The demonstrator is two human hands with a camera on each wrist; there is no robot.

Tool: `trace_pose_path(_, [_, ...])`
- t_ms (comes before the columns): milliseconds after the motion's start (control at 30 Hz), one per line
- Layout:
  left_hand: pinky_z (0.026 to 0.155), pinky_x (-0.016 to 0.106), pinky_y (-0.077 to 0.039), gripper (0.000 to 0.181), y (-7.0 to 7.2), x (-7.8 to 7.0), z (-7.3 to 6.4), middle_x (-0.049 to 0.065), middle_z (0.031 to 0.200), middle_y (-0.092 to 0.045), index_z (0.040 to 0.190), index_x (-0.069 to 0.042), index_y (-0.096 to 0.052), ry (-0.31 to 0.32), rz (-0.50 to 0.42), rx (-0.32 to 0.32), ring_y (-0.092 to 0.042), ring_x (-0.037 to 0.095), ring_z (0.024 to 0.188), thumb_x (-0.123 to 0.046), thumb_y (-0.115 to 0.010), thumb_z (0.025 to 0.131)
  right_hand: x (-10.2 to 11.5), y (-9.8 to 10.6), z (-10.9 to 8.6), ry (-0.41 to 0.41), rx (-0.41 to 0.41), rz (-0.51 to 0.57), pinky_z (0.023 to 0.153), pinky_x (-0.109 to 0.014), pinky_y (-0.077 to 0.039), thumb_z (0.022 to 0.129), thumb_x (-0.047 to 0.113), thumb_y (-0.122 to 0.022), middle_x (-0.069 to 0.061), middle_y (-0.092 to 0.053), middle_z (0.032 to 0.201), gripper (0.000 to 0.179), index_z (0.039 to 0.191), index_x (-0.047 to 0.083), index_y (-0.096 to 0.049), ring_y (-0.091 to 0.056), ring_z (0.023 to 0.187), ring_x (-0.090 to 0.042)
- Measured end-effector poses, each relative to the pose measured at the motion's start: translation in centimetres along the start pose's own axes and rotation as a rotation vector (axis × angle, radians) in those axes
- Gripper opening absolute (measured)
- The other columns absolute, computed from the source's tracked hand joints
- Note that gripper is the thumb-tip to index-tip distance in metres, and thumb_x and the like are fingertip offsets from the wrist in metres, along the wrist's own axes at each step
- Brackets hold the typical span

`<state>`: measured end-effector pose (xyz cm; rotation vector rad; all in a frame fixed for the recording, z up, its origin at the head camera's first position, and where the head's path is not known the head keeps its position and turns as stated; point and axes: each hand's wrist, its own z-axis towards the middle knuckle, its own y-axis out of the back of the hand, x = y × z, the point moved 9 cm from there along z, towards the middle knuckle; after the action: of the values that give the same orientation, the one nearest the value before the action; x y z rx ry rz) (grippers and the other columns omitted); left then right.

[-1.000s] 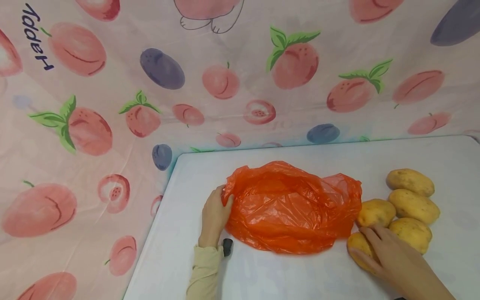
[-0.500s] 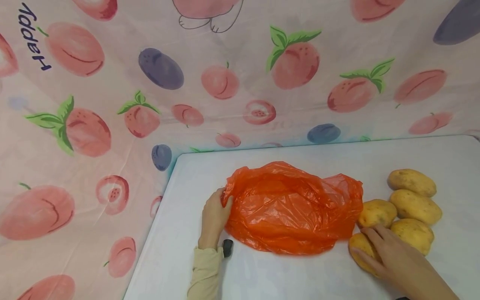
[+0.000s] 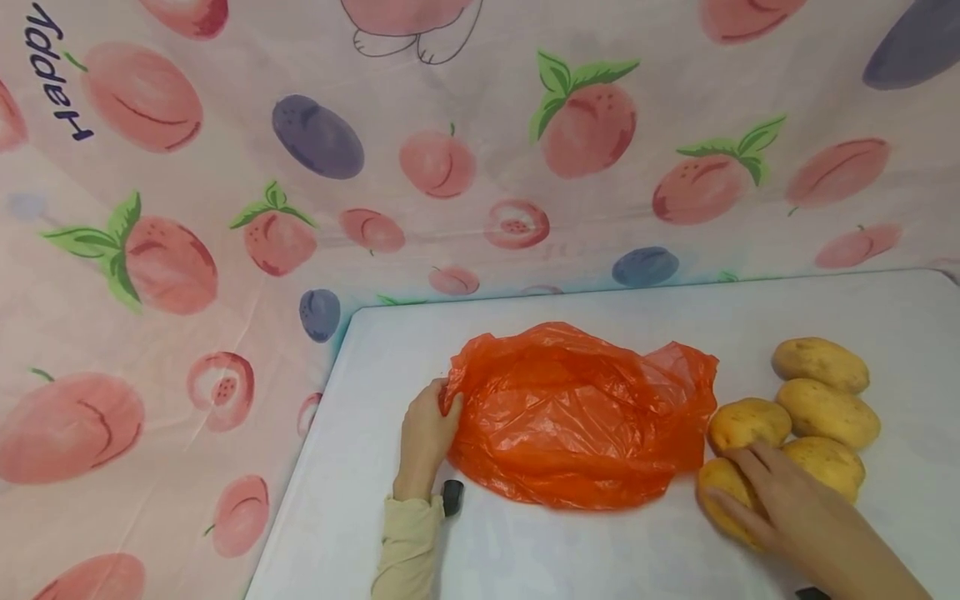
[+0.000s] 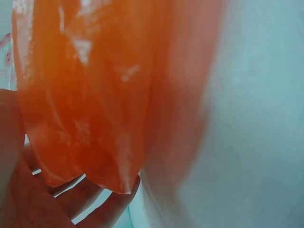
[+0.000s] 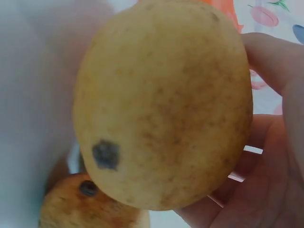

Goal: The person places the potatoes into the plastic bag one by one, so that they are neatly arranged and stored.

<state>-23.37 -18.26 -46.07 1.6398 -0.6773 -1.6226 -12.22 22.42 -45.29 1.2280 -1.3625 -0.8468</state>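
A thin, crinkled orange-red plastic bag [image 3: 577,417] lies spread on the white table. At its left end my left hand [image 3: 429,429] grips the edge, and the left wrist view has the film [image 4: 90,95] running down between thumb and fingers. On the right, my right hand [image 3: 795,508] holds a yellow potato [image 3: 723,500], thumb on the near side and fingers over the top. Up close in the right wrist view, this potato [image 5: 161,104] has a dark spot. Another potato [image 3: 750,423] sits just beyond that hand, beside the bag's right edge.
Three more potatoes lie in a column to the right: a far one [image 3: 821,364], a middle one [image 3: 828,412] and a near one [image 3: 828,467], partly behind the right hand. A fruit-print cloth [image 3: 487,108] backs the white table [image 3: 570,558]. A small black object [image 3: 452,497] is by the left wrist.
The bag's right edge has drawn slightly left, away from the potatoes. My right hand, with its potato, has shifted a touch to the right. The left hand keeps its grip.
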Motion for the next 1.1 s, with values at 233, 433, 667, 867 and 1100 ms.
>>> trace_pose_path(233, [0.096,0.044,-0.052,0.037,0.3,0.0,0.0,0.010,0.119,-0.068,0.128,-0.009,-0.062,-0.008,-0.004,-0.002,-0.063,0.027,0.103,-0.027,-0.065,0.096,1.0,1.0,-0.4,0.034,-0.029,0.028,0.079,-0.059,-0.052,0.091,0.066,-0.053,-0.023,-0.057,0.123,0.074,0.127,0.002,-0.060,-0.063,0.094,-0.030])
trace_pose_path(433, [0.097,0.044,-0.052,0.036,0.2,0.0,0.1,0.009,0.119,-0.068,0.127,-0.008,-0.062,-0.009,-0.008,-0.002,-0.063,0.026,0.103,-0.027,-0.065,0.096,2.1,2.0,-0.2,0.058,-0.063,0.008,0.077,-0.053,-0.055,0.089,0.065,-0.058,-0.011,-0.061,0.109,0.067,0.118,0.005,-0.063,-0.059,0.085,-0.021])
trace_pose_path(667, [0.093,0.041,-0.054,0.032,0.2,-0.2,0.3,0.009,0.113,-0.069,0.123,-0.008,-0.062,-0.015,-0.021,-0.009,-0.063,0.024,0.095,-0.026,-0.066,0.096,3.3,3.2,-0.2,0.090,-0.102,0.020,0.080,-0.056,-0.054,0.090,0.064,-0.058,-0.014,-0.061,0.116,0.065,0.118,0.005,-0.063,-0.061,0.095,-0.029])
trace_pose_path(867, [0.092,0.040,-0.054,0.031,0.1,-0.2,0.3,0.007,0.110,-0.069,0.122,-0.009,-0.063,-0.012,-0.013,-0.006,-0.062,0.022,0.093,-0.026,-0.067,0.096,5.0,4.3,0.0,0.151,-0.139,0.038,0.082,-0.054,-0.054,0.091,0.062,-0.058,-0.009,-0.060,0.112,0.063,0.119,0.006,-0.063,-0.062,0.096,-0.026])
trace_pose_path(1100, [0.090,0.041,-0.055,0.030,-0.1,-0.2,0.4,0.007,0.108,-0.069,0.120,-0.009,-0.063,-0.011,-0.015,-0.001,-0.061,0.022,0.091,-0.026,-0.066,0.096,6.3,4.7,0.7,0.143,-0.086,0.053,0.084,-0.055,-0.053,0.090,0.070,-0.050,-0.009,-0.060,0.116,0.070,0.123,0.008,-0.062,-0.060,0.098,-0.026])
